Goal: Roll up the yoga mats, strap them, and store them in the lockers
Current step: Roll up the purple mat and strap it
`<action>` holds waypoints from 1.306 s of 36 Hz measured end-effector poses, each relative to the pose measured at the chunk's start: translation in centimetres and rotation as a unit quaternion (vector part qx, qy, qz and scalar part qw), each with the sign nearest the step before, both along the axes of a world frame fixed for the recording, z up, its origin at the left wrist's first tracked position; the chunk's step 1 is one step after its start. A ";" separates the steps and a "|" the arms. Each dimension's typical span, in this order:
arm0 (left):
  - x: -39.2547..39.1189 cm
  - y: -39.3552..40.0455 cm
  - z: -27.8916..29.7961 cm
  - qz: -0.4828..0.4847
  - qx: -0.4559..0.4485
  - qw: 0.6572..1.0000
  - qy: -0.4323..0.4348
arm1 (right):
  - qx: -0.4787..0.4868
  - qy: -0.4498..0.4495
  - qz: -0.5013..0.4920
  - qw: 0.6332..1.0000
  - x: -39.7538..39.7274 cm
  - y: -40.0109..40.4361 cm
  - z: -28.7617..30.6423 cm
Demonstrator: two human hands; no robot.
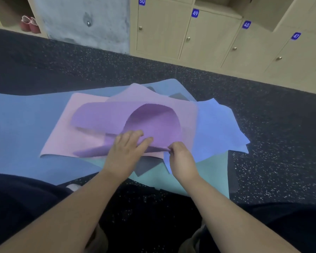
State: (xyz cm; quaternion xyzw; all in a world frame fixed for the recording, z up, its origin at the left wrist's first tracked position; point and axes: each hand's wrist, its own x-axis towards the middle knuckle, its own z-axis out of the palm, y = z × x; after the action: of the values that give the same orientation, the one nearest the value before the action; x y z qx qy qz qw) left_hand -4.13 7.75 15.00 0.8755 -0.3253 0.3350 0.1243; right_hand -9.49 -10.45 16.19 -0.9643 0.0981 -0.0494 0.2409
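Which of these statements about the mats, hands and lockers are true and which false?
1. The left hand rests on the purple mat. True.
2. The right hand pinches the purple mat's near edge. True.
3. The purple mat is already strapped. False: it is loose, curled open, with no strap visible.
4. Locker 50 stands open. False: its door is shut.
5. The purple mat lies on a pink mat. True.

A purple mat [102, 117] is lying curled on top of a pile of pink, blue and teal mats spread over the dark speckled floor [272, 125]. The left hand [125, 152] is pressing flat on its near edge, while the right hand [179, 159] is pinching that edge just beside it. Beige lockers [208, 42] numbered 47 to 50 are standing closed beyond.
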 end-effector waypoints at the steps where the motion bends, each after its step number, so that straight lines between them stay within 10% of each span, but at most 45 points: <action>1: 0.3 0.1 -0.1 0.047 -0.018 0.998 0.030 | 0.022 -0.004 -0.013 1.000 0.0 -0.2 -0.1; 10: 2.5 1.9 -1.1 0.212 0.003 0.908 0.361 | 0.107 -0.013 -0.040 0.993 0.8 -2.8 -2.0; 18: 6.3 0.3 -0.7 0.008 0.085 0.974 0.210 | 0.136 -0.022 -0.082 0.987 2.0 -4.4 -4.3; 25: 8.7 -4.1 3.3 -0.154 0.045 0.931 0.329 | 0.154 -0.005 -0.107 0.982 2.2 -4.8 -5.9; 39: 5.2 -1.0 -7.1 0.089 0.214 0.867 0.442 | 0.170 0.036 -0.143 0.974 1.2 -5.7 -7.6; 47: 4.9 -1.9 -7.5 0.081 0.129 0.898 0.412 | -0.134 -0.051 -0.046 0.989 1.4 -4.5 -7.5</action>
State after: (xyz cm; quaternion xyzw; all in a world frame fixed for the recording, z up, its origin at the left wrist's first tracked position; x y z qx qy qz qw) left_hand 0.77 5.83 7.48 0.9668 -0.2137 -0.0921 0.1055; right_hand -8.06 -14.99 8.66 -0.9785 0.1224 -0.1223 0.1121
